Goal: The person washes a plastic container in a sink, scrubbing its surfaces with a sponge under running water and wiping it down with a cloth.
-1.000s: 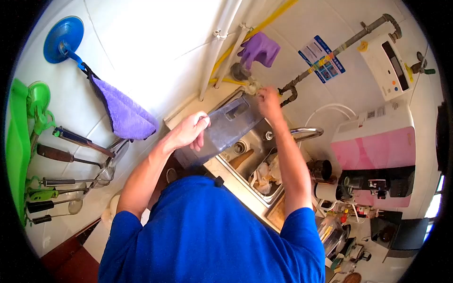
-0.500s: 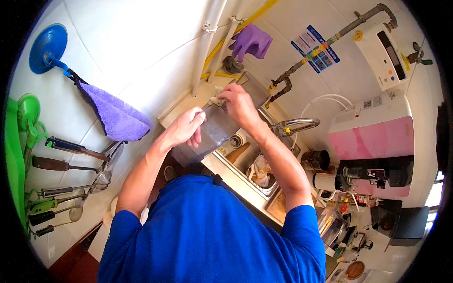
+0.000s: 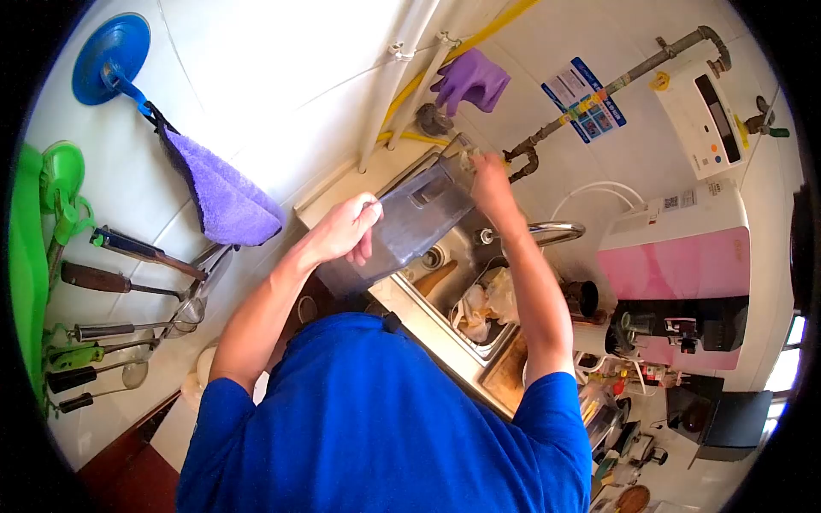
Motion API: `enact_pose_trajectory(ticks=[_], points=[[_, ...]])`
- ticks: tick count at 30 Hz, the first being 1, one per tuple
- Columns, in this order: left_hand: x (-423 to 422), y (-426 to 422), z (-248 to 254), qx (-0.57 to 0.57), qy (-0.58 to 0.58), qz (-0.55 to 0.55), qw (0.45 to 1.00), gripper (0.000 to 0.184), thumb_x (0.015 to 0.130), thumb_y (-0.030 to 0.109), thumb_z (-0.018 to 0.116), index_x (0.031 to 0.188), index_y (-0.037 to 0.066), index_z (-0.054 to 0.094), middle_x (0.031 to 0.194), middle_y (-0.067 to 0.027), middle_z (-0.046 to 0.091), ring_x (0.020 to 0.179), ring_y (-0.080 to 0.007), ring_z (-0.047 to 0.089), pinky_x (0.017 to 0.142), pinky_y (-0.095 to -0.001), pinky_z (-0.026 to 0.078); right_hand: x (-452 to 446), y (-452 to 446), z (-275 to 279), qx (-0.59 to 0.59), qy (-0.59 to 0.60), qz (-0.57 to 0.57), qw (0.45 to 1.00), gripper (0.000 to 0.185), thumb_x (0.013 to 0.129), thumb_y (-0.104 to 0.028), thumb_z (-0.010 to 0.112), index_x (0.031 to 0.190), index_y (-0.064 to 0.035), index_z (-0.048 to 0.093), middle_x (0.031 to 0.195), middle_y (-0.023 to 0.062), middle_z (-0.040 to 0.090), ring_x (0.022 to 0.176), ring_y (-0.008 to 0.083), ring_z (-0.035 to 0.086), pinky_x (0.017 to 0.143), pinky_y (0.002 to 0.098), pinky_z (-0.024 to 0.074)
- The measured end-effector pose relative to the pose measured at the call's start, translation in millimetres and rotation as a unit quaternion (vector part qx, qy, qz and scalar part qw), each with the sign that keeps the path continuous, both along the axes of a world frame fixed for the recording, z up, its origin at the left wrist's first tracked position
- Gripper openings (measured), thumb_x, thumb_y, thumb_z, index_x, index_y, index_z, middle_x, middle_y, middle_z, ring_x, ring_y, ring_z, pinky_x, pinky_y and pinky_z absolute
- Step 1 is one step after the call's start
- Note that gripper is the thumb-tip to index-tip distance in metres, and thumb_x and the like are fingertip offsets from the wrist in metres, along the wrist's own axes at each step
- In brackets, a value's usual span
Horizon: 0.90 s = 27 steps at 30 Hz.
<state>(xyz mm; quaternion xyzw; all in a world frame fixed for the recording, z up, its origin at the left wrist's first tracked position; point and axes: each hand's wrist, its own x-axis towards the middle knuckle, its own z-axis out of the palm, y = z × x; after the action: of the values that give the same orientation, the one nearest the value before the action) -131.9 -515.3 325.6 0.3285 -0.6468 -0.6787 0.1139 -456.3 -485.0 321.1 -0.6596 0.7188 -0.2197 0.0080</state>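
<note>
A translucent grey plastic bin is held at a slant over the sink's near edge. My left hand is closed on its left rim, thumb on top. At the bin's far right end, my right hand is closed around a pale crumpled cloth, which is mostly hidden by the fingers. The metal sink lies below and to the right, with crumpled plastic bags in it. The faucet curves beside my right forearm.
A purple glove hangs by the pipes. At the left, a purple towel and several kitchen utensils hang on the wall. A wooden cutting board lies right of the sink, below a pink and white appliance.
My right hand has moved right with the cloth, from near the left hand to the bin's far end. The left hand keeps its hold, and more of the bin's inside shows.
</note>
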Motion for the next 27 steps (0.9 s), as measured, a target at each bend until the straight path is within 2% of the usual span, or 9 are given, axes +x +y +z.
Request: enact_pose_trajectory(ticks=[1, 4, 7, 11, 15, 17, 20, 22, 27], points=[[-3, -3, 2, -0.004, 0.004, -0.001, 1.0, 0.032, 0.109, 0.029, 0.035, 0.111, 0.001, 0.05, 0.06, -0.0076, 0.061, 0.046, -0.0162, 0.062, 0.04, -0.0267, 0.048, 5, 10, -7, -0.026, 0.076, 0.0, 0.997, 0.032, 0.078, 0.006, 0.054, 0.108, 0.0023, 0.066, 0.102, 0.0243, 0.064, 0.103, 0.0444, 0.06, 0.092, 0.0492, 0.0494], [-5, -5, 2, -0.012, 0.001, 0.005, 1.0, 0.031, 0.11, 0.029, 0.036, 0.11, 0.002, 0.05, 0.059, -0.0069, 0.06, 0.046, -0.0159, 0.062, 0.04, -0.0267, 0.048, 78, 53, 12, -0.023, -0.047, 0.046, 0.998, 0.03, 0.079, 0.004, 0.056, 0.108, 0.0, 0.064, 0.102, 0.023, 0.061, 0.099, 0.0424, 0.058, 0.088, 0.0503, 0.0484], [-9, -6, -1, -0.004, 0.004, 0.015, 1.0, 0.031, 0.109, 0.029, 0.036, 0.11, 0.002, 0.051, 0.059, -0.0072, 0.061, 0.046, -0.0162, 0.062, 0.04, -0.0264, 0.048, 146, 80, 32, -0.037, -0.069, 0.139, 0.987, 0.026, 0.078, 0.002, 0.059, 0.104, -0.0024, 0.064, 0.102, 0.0193, 0.061, 0.098, 0.0384, 0.058, 0.086, 0.0467, 0.0484], [1, -2, 4, -0.002, -0.013, -0.006, 1.0, 0.031, 0.109, 0.03, 0.037, 0.111, 0.003, 0.051, 0.059, -0.0074, 0.061, 0.046, -0.0164, 0.062, 0.04, -0.0256, 0.047, 106, 75, 33, -0.037, -0.088, 0.353, 0.931, 0.027, 0.074, 0.0, 0.063, 0.1, -0.0067, 0.065, 0.106, 0.0112, 0.064, 0.1, 0.0326, 0.06, 0.088, 0.0424, 0.0469], [5, 2, -2, -0.002, 0.003, 0.012, 1.0, 0.031, 0.109, 0.031, 0.037, 0.112, 0.003, 0.05, 0.059, -0.0083, 0.062, 0.046, -0.0165, 0.062, 0.039, -0.0249, 0.046, 17, 45, 11, -0.094, 0.005, 0.277, 0.956, 0.025, 0.075, -0.001, 0.059, 0.098, -0.0074, 0.067, 0.105, 0.0121, 0.067, 0.1, 0.034, 0.06, 0.087, 0.0424, 0.0468], [4, -2, -1, -0.012, 0.004, 0.014, 1.0, 0.031, 0.109, 0.03, 0.036, 0.111, 0.003, 0.05, 0.059, -0.0083, 0.062, 0.045, -0.0167, 0.062, 0.039, -0.0251, 0.046, -21, 32, -1, -0.096, 0.008, 0.173, 0.98, 0.025, 0.077, 0.0, 0.056, 0.098, -0.0067, 0.067, 0.103, 0.0143, 0.067, 0.1, 0.0354, 0.06, 0.086, 0.0432, 0.0471], [-1, 4, 1, -0.001, 0.0, 0.012, 1.0, 0.031, 0.108, 0.03, 0.037, 0.11, 0.003, 0.05, 0.058, -0.0084, 0.061, 0.045, -0.0166, 0.062, 0.039, -0.0252, 0.046, -8, 29, 3, -0.065, 0.026, 0.115, 0.991, 0.029, 0.074, 0.009, 0.059, 0.099, -0.004, 0.067, 0.098, 0.0159, 0.065, 0.098, 0.0355, 0.061, 0.087, 0.0415, 0.0475], [-7, -1, 4, -0.013, -0.012, 0.013, 1.0, 0.031, 0.108, 0.03, 0.037, 0.109, 0.002, 0.051, 0.058, -0.0088, 0.061, 0.045, -0.017, 0.062, 0.038, -0.0255, 0.046, 30, 41, 8, -0.027, -0.123, 0.182, 0.975, 0.033, 0.072, 0.01, 0.06, 0.101, -0.0031, 0.067, 0.099, 0.0169, 0.065, 0.098, 0.0371, 0.06, 0.086, 0.0417, 0.0476], [-2, -4, 2, -0.021, -0.01, 0.002, 1.0, 0.031, 0.108, 0.029, 0.036, 0.108, 0.002, 0.051, 0.057, -0.0092, 0.061, 0.045, -0.0173, 0.062, 0.039, -0.0257, 0.047, 82, 69, 57, -0.013, -0.04, 0.376, 0.926, 0.031, 0.068, 0.002, 0.064, 0.097, -0.0067, 0.069, 0.089, 0.0074, 0.064, 0.091, 0.028, 0.06, 0.08, 0.0405, 0.0454]])
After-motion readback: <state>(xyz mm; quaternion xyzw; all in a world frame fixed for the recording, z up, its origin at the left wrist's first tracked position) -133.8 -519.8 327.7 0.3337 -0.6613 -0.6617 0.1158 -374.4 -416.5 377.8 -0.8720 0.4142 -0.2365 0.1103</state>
